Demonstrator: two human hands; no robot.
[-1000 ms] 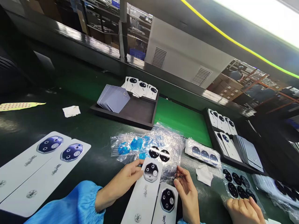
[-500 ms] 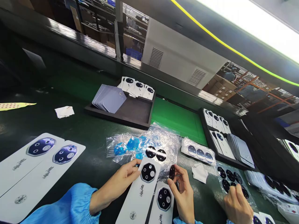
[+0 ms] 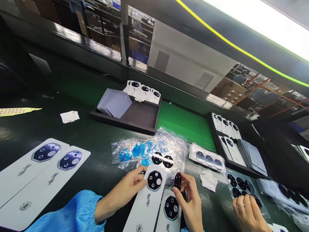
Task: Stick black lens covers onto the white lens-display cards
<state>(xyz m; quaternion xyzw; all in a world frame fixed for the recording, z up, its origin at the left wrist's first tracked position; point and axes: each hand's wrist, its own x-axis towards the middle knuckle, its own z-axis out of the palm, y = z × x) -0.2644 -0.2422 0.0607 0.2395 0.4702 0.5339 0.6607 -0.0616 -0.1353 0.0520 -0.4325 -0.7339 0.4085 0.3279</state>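
My left hand [image 3: 127, 187] pinches the upper left edge of a white panel [image 3: 145, 206], a flat phone back cover with dark script and a black camera piece [image 3: 154, 180] near its top. My right hand [image 3: 191, 201] grips a thin black disc with holes [image 3: 178, 181], tilted on edge between thumb and fingers. Below that disc lies a second white panel [image 3: 161, 222] with its own octagonal black camera piece [image 3: 171, 207]. The lower ends of both panels are cut off by the frame.
Clear plastic bags [image 3: 169, 141] with blue film scraps [image 3: 138, 149] lie ahead. A dark tray [image 3: 140, 119] holds grey sheets and white panels; another tray [image 3: 214, 138] stands at right. A co-worker's hand [image 3: 251, 214] reaches near a sheet of black discs [image 3: 241, 183]. Larger white panels [image 3: 36, 193] lie left.
The black disc in my right hand has turned so more of its face shows. The co-worker's hand has shifted slightly down and its fingers have spread. The view has moved slightly.
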